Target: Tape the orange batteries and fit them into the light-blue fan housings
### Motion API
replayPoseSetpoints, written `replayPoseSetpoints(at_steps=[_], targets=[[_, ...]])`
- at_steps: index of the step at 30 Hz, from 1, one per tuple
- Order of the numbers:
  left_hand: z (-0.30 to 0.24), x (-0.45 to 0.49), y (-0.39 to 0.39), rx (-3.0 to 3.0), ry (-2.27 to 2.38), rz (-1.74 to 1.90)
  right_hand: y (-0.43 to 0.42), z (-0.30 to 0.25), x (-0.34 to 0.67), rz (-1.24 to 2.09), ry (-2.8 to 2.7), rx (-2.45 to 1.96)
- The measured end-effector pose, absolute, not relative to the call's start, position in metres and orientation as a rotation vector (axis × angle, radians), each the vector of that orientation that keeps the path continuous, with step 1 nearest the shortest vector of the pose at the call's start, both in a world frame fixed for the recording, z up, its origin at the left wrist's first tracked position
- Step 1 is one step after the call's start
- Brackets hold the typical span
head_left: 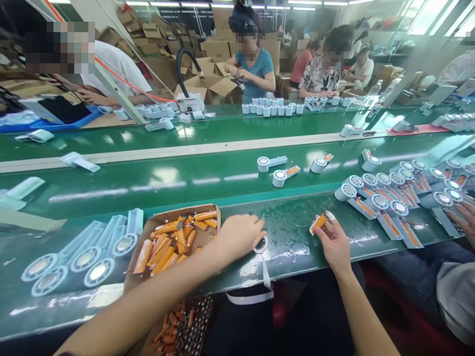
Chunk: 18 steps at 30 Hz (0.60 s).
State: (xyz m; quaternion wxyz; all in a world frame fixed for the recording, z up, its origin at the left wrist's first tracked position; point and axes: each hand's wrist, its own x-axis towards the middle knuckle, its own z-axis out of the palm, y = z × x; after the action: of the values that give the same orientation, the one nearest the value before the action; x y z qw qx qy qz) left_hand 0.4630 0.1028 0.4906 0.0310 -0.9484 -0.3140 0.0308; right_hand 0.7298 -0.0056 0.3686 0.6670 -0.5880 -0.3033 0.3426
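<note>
My left hand (239,236) rests knuckles-up on the green table edge, fingers curled over a small roll of white tape (261,244) whose loose strip hangs off the edge. My right hand (333,238) pinches an orange battery cell (319,222), one fingertip wrapped in white. A cardboard tray (168,216) of several orange cells lies just left of my left hand. Light blue fan shells (85,258) lie in a row at the far left.
Several part-assembled fan shells with orange cells (386,207) lie to the right, near another person's hand (462,220). More shells (279,178) ride the green conveyor belt. Workers sit across the line among cardboard boxes (215,49). Another tray of cells (181,326) sits below the table.
</note>
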Motion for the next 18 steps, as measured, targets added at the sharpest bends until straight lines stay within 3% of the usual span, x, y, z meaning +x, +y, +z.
replayPoseSetpoints(at_steps=[8,13,18], targets=[[0.479,0.588,0.287,-2.734,-1.372,0.085,-0.013,0.35,0.731,0.62,-0.983,-1.589],[0.464,0.595,0.313,-2.747,-1.462,0.182,-0.018,0.346,0.731,0.581,-1.038,-1.645],[0.464,0.529,0.312,-2.859,-1.323,0.353,-0.017,0.353,0.73,0.661,-0.872,-1.448]])
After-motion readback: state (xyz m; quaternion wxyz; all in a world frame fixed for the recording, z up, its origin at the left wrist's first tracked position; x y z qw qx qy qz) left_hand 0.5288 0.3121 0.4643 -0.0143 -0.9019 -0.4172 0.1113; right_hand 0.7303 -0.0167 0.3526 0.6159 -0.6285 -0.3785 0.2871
